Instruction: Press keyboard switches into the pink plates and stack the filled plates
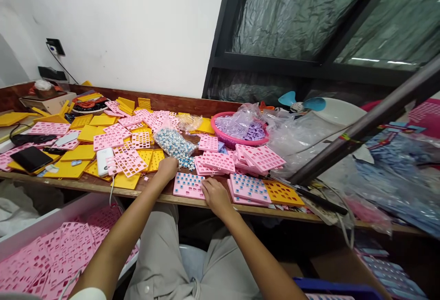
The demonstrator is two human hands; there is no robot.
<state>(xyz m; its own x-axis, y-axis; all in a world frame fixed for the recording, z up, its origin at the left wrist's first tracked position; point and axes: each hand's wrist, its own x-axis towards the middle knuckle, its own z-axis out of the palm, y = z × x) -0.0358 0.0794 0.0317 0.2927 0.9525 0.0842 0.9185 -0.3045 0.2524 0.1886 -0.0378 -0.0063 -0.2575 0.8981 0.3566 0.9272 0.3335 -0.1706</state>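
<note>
A pink board with rows of square holes lies at the table's front edge, its upper rows filled with small blue-and-white pieces. My right hand grips the board's right edge with bent fingers. My left hand is closed, beyond the board's upper left corner, beside a loose heap of blue-and-white pieces. Whatever its fingertips pinch is hidden. The heap spills from a clear plastic bag. To the right of my right hand, a stack of pink boards carries blue pieces in its holes.
Pink boards are piled behind. A pink basket holds purple pieces. Yellow boards, a white power bank and a phone lie left. A metal pole slants across the right. A white bin of pink boards stands below left.
</note>
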